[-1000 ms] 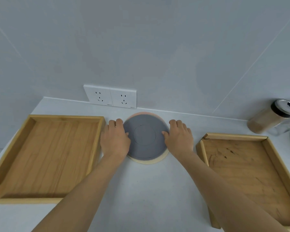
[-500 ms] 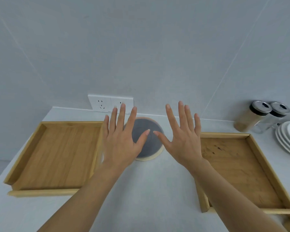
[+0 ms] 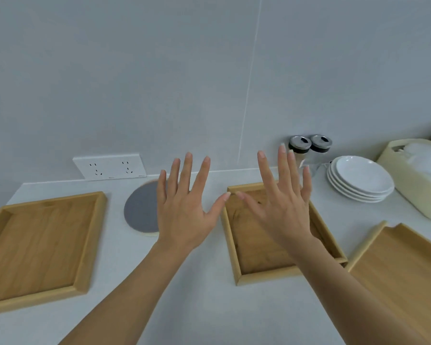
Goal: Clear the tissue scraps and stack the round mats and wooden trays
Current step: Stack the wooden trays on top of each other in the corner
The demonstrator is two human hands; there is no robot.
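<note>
A stack of round mats (image 3: 140, 210), grey on top with cream and pink edges showing beneath, lies on the white counter near the wall. Three wooden trays rest flat: one at the left (image 3: 39, 241), one in the middle (image 3: 254, 247), one at the lower right (image 3: 403, 277). My left hand (image 3: 184, 207) is raised above the counter, fingers spread, covering the mats' right side and holding nothing. My right hand (image 3: 281, 202) hovers over the middle tray, fingers spread and empty. No tissue scraps are visible.
A double wall socket (image 3: 110, 167) sits behind the mats. Two metal-lidded jars (image 3: 310, 145) stand against the wall. Right of them are a stack of white plates (image 3: 361, 180) and a cream basket (image 3: 418, 180) holding white items.
Both hands let go of the mat stack, lifted and spread open. The view swung to the right, bringing the plates, basket and third tray into sight.
</note>
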